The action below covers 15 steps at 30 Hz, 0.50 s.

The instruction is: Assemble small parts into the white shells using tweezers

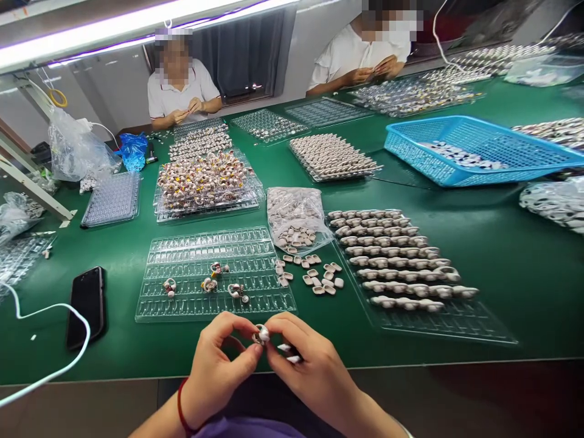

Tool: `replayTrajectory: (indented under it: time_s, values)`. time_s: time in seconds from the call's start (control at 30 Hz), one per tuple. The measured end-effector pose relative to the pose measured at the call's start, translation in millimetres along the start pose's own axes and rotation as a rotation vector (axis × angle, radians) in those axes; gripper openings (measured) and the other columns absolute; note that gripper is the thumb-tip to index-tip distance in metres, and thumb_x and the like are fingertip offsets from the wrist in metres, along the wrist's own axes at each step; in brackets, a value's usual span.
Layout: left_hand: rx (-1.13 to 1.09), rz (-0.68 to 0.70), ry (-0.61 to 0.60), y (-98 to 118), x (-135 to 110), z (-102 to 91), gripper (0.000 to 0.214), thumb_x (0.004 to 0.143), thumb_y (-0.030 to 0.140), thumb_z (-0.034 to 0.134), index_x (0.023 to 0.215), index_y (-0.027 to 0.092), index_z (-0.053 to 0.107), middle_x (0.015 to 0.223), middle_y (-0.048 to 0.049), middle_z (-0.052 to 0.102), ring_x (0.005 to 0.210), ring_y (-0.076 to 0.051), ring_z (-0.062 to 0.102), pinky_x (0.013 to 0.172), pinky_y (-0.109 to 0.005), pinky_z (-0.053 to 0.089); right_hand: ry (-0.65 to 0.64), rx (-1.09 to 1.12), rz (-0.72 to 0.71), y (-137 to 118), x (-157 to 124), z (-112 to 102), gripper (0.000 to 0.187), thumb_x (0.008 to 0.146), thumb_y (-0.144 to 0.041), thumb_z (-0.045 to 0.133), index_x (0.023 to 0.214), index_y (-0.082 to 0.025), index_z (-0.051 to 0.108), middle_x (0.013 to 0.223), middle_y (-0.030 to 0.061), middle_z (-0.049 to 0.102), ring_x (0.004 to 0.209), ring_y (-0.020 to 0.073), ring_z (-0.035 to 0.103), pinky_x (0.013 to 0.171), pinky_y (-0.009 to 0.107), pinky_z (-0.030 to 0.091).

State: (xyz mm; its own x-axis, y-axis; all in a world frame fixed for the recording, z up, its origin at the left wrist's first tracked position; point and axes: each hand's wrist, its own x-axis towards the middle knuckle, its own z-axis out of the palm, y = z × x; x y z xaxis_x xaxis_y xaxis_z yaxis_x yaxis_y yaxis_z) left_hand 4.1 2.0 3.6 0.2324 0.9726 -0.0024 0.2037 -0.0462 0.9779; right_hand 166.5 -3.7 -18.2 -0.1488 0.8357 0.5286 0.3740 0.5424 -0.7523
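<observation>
At the near table edge both my hands pinch one small white ring-shaped part (261,334). My left hand (216,371) grips it with thumb and forefinger; my right hand (310,368) meets it from the right, fingers curled. Just beyond lies a clear plastic tray (205,249) holding several assembled pieces (210,283). Loose beige caps (314,277) lie scattered to its right, spilling from a clear bag (295,219). Further right, a second clear tray (460,319) carries rows of beige caps (392,252).
A black phone (86,306) and a white cable (50,340) lie at the left. A blue basket (479,152) sits far right. Filled trays (207,179) cover the green table's (515,261) middle. Two people in white shirts work at the far side.
</observation>
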Motion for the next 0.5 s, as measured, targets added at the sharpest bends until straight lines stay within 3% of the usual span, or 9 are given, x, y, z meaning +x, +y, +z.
replayTrajectory:
  time_s: [0.17, 0.3, 0.4, 0.5]
  values:
    - [0.025, 0.048, -0.006, 0.3, -0.1, -0.8, 0.013, 0.075, 0.009, 0.064, 0.084, 0.018, 0.068, 0.083, -0.0038, 0.066, 0.073, -0.016, 0.063, 0.060, -0.023, 0.051, -0.033, 0.080, 0.042, -0.6, 0.8, -1.2, 0.019, 0.080, -0.004, 0.052, 0.083, -0.022, 0.059, 0.074, 0.0000, 0.060, 0.063, 0.0139, 0.058, 0.057, 0.022, 0.048]
    - [0.155, 0.218, -0.004, -1.8, -0.9, -2.7, 0.021, 0.074, 0.004, 0.062, 0.088, 0.019, 0.068, 0.083, -0.0035, 0.065, 0.075, -0.016, 0.063, 0.064, -0.025, 0.053, -0.086, 0.194, 0.143, -2.5, 3.7, -6.1, 0.018, 0.078, -0.006, 0.052, 0.078, -0.021, 0.062, 0.072, -0.0001, 0.059, 0.060, 0.0129, 0.056, 0.053, 0.022, 0.044]
    - [0.297, 0.397, 0.021, -4.7, -0.3, -4.3, 0.028, 0.073, 0.000, 0.061, 0.092, 0.019, 0.068, 0.084, -0.0039, 0.066, 0.075, -0.017, 0.063, 0.068, -0.027, 0.054, -0.156, 0.350, 0.325, -0.4, 6.6, -8.9, 0.011, 0.077, -0.012, 0.057, 0.071, -0.019, 0.062, 0.067, -0.0014, 0.054, 0.055, 0.0112, 0.048, 0.049, 0.021, 0.037]
    - [0.347, 0.533, 0.020, -8.7, 1.9, -5.9, 0.031, 0.075, -0.002, 0.060, 0.095, 0.021, 0.068, 0.089, -0.0052, 0.069, 0.078, -0.017, 0.066, 0.070, -0.027, 0.055, -0.251, 0.645, 0.609, 4.8, 8.9, -8.7, 0.012, 0.075, -0.024, 0.067, 0.069, -0.017, 0.061, 0.062, -0.0019, 0.054, 0.051, 0.0092, 0.041, 0.047, 0.021, 0.031]
